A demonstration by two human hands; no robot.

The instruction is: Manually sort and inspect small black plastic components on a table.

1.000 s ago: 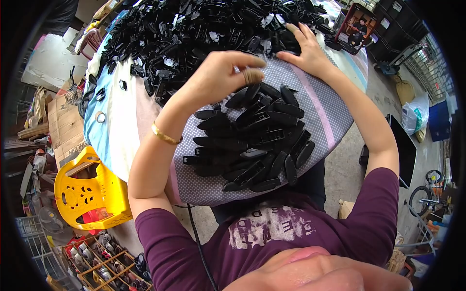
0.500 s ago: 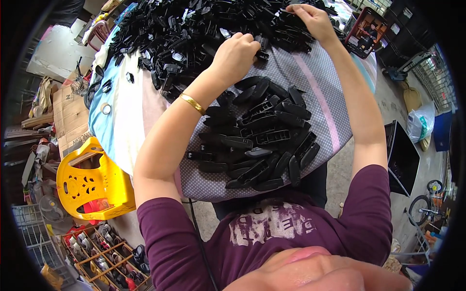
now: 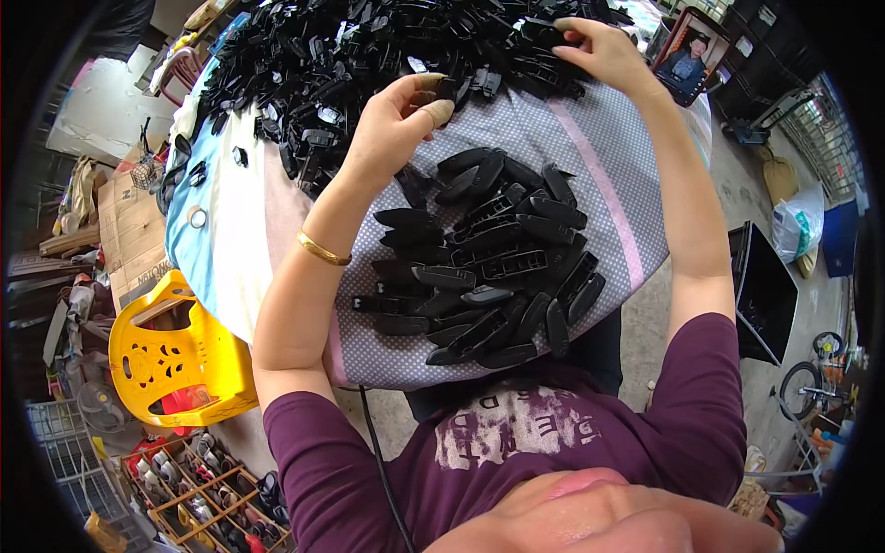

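A large heap of small black plastic parts [image 3: 369, 46] covers the far side of the table. At its near edge, my left hand [image 3: 392, 124] has its thumb and fingers closed around a black plastic part [image 3: 449, 89], mostly hidden by the fingers. My right hand [image 3: 608, 57] reaches into the heap's right side, thumb and fingertips curved round another black part [image 3: 542, 33]; its outline merges with the heap. Closer to me, a smaller group of long, rounded black plastic pieces [image 3: 516, 264] lies on the dotted cloth, some with hollow sides facing up.
A phone [image 3: 693, 57] showing a person stands at the table's right edge. A tape roll [image 3: 196, 217] and several loose black bits lie on the left. The yellow plastic chair [image 3: 175, 359] touches the table's left side; a black cable [image 3: 373, 433] hangs near me.
My left hand has moved left and turned so its thumb and fingers show. My right hand has shifted slightly right, with its thumb and forefinger farther apart. The phone's picture has changed.
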